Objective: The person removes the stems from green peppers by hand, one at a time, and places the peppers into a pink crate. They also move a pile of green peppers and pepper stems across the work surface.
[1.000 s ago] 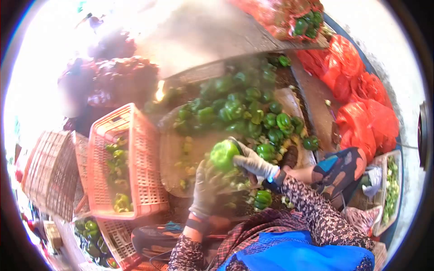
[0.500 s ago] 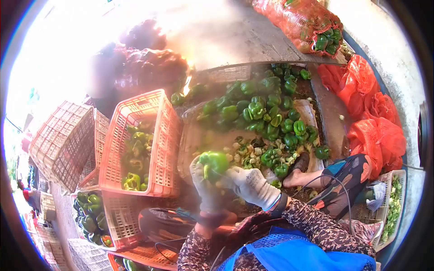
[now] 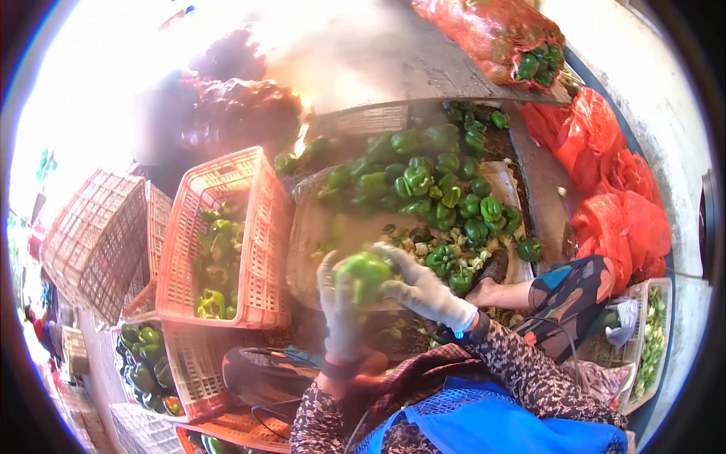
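A green bell pepper, partly blurred, is held up in front of my body between two gloved hands. My left hand cups its left side with the fingers pointing up. From the right, my right hand grips it, the fingers reaching over the top and the thumb low on its side. Both gloves are whitish and worn. Beyond the hands lies a heap of green bell peppers, with pale trimmed bits scattered at its near edge.
A pink plastic crate with peppers stands at the left, beside stacked crates. Lower left is another crate of green peppers. Red mesh bags lie right. A filled net sack is at the back. A white crate holds green pieces.
My right hand has opened from a closed grip, its fingers now spread around the pepper. The pepper has turned and moved slightly right. The whole view has shifted a little.
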`<act>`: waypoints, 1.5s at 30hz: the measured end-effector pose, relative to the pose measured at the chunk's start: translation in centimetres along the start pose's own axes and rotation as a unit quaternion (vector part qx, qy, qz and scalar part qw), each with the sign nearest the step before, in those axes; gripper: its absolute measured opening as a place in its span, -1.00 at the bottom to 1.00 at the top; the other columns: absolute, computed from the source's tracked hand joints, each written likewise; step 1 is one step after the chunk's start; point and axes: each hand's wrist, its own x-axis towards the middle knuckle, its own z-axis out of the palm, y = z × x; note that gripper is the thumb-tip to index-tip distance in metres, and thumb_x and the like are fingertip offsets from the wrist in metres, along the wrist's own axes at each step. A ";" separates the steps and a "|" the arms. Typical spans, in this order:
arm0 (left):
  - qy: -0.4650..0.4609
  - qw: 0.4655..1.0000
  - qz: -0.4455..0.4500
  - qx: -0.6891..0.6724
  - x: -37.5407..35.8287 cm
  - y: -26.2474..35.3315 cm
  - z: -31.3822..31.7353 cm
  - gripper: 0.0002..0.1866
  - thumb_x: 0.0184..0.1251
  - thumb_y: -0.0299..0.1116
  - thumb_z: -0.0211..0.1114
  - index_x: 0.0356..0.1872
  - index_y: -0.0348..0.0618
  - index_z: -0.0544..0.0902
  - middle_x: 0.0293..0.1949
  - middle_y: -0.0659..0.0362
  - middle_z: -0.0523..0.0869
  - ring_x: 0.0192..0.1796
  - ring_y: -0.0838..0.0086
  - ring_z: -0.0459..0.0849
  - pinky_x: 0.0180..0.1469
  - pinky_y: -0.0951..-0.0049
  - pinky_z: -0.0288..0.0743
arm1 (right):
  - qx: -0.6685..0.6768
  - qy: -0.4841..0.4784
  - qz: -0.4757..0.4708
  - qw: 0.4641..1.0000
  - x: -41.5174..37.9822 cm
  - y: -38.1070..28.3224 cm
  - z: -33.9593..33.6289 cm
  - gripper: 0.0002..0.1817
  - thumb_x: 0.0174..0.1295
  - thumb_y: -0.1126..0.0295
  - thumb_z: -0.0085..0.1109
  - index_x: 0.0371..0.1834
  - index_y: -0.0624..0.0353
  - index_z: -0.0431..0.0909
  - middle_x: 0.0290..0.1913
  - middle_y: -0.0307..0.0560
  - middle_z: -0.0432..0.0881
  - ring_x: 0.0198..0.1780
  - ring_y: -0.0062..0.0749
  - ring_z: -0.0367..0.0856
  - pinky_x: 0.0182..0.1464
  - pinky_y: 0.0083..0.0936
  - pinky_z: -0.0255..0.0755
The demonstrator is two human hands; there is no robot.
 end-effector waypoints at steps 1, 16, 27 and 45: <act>-0.025 1.000 -0.008 -0.013 -0.6 0.1 0.5 -0.42 0.57 -0.15 0.24 0.48 -0.19 0.40 0.26 0.10 0.58 0.30 0.37 0.56 0.40 0.31 0.45 | 0.115 -0.064 0.094 0.987 0.3 -0.5 0.2 -0.26 0.46 0.00 0.31 0.58 0.10 0.34 0.27 0.03 0.69 0.28 -0.38 0.62 0.36 -0.37 0.46; -0.185 0.934 -0.286 -0.107 -3.9 0.8 0.5 -0.30 -0.05 -0.06 0.57 0.10 -0.27 0.57 -0.02 0.09 0.74 0.02 0.42 0.72 0.18 0.35 0.61 | 0.098 -0.213 0.060 0.970 -4.8 2.4 -2.8 -0.33 0.40 0.16 0.36 0.53 0.03 0.37 0.05 -0.25 0.71 0.04 -0.61 0.62 0.10 -0.49 0.55; -0.184 0.928 -0.284 -0.159 -3.3 -1.1 -6.2 -0.44 0.05 -0.15 0.60 0.02 -0.23 0.60 -0.05 0.17 0.71 -0.06 0.45 0.70 0.07 0.44 0.63 | 0.282 -0.282 0.222 0.890 -0.9 -0.4 0.8 -0.19 0.44 0.07 0.36 0.63 0.12 0.23 0.27 -0.22 0.58 0.05 -0.65 0.64 0.02 -0.61 0.60; 0.017 0.961 0.140 0.238 2.5 5.4 -11.6 -0.35 0.67 0.22 0.02 0.31 -0.20 0.55 -0.03 0.14 0.73 -0.15 0.55 0.68 -0.23 0.55 0.56 | -0.129 -0.086 -0.182 0.971 8.9 -4.4 11.1 -0.16 0.43 -0.11 0.32 0.64 0.01 0.20 0.08 0.13 0.75 0.15 -0.08 0.78 0.10 -0.29 0.61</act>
